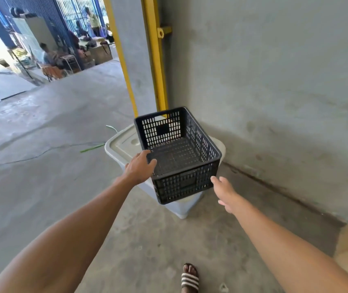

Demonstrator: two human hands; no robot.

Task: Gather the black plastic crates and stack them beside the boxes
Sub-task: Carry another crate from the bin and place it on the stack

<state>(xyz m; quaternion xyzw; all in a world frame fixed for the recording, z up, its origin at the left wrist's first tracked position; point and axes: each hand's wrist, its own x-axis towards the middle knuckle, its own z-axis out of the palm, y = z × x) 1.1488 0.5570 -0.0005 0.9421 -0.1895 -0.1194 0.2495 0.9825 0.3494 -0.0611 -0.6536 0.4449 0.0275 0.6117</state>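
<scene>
**Crate about to be lifted**

The black crate [178, 155] sits on a lidded grey bin [124, 144] near the wall. The left hand [140, 167] rests open at its rim; the right hand [225, 192], open, is just beside it. Both grips must be closed before lifting.

No text, label, brand, number or sign can be read anywhere in the view
</scene>
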